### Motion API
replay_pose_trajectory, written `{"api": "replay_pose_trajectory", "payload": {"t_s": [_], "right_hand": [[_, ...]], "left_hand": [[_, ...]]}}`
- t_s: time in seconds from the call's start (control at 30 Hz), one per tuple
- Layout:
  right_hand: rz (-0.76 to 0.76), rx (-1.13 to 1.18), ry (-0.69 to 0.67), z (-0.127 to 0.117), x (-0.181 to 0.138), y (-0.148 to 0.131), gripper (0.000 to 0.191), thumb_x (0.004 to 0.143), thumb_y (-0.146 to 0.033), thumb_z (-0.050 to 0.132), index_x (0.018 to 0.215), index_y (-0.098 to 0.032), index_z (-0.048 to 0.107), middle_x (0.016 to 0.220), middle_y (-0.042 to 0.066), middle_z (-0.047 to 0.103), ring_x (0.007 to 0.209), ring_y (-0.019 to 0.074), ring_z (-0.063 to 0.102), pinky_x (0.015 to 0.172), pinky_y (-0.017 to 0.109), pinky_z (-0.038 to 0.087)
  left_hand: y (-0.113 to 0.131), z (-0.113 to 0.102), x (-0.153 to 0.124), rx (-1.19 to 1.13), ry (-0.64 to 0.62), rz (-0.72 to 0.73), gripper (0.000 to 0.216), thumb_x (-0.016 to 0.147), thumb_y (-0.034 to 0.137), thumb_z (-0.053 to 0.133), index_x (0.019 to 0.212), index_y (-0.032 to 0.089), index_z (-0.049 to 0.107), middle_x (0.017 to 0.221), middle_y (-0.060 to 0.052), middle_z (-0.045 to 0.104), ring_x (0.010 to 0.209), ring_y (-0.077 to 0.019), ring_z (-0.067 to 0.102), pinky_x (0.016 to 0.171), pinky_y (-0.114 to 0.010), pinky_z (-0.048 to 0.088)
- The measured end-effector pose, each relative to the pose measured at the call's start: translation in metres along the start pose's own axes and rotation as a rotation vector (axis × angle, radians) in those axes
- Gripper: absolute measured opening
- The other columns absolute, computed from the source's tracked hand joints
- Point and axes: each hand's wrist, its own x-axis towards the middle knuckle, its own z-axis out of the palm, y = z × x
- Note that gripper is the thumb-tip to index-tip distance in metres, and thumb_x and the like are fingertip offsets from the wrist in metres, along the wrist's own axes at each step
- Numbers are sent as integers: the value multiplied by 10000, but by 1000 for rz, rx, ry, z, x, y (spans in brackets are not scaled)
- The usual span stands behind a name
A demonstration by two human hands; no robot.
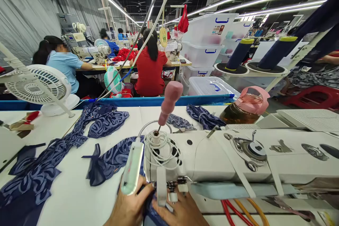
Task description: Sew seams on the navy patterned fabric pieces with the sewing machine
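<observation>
A white sewing machine (209, 155) stands in front of me, with a pink-handled screwdriver (171, 100) upright in its head and a loop of white cord around it. Below the head lies a piece of navy lace fabric (152, 215). My left hand (129, 204) is closed on its left side, thumb toward the needle area; a pale green lamp (132, 167) hides some of its fingers. On the right, my right hand (182, 210) rests flat on the fabric with thumb and fingers apart. The machine head covers its fingertips and the needle.
Navy lace pieces (66, 148) trail across the white table (71, 183) at left. A white fan (39, 86) stands behind them. At the back right are a pink-lidded jug (249, 104) and navy thread cones (239, 54). Beyond, people sit at other machines beside stacked plastic boxes (202, 53).
</observation>
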Motion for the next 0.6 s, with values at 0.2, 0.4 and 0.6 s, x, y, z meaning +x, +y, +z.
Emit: {"api": "replay_pose_trajectory", "payload": {"t_s": [0.2, 0.4, 0.6], "right_hand": [[39, 24, -113, -18, 8, -4, 118, 963, -307, 637, 1063, -312, 700, 946, -52, 702, 909, 182, 538, 935, 334, 346], [18, 33, -106, -11, 0, -3, 55, 962, -294, 640, 957, -297, 695, 907, -52, 676, 845, 164, 519, 795, 321, 334], [29, 34, -74, 0, -10, -2, 80, 974, -311, 623, 1002, -292, 696, 917, -38, 682, 901, 173, 543, 795, 323, 350]], "left_hand": [[10, -10, 1, -3, 14, -19, 312, 913, 30, 408, 1012, 200, 650, 815, -21, 647, 797, -186, 618, 1106, -508, 302], [18, -12, -2, 25, -4, -22, 329, 936, 32, 401, 1082, 201, 642, 827, -13, 645, 750, -165, 602, 1081, -468, 297], [19, 3, -3, 133, 7, 28, 272, 948, 82, 425, 1052, 168, 661, 776, -24, 613, 729, -197, 572, 1006, -513, 350]]}}
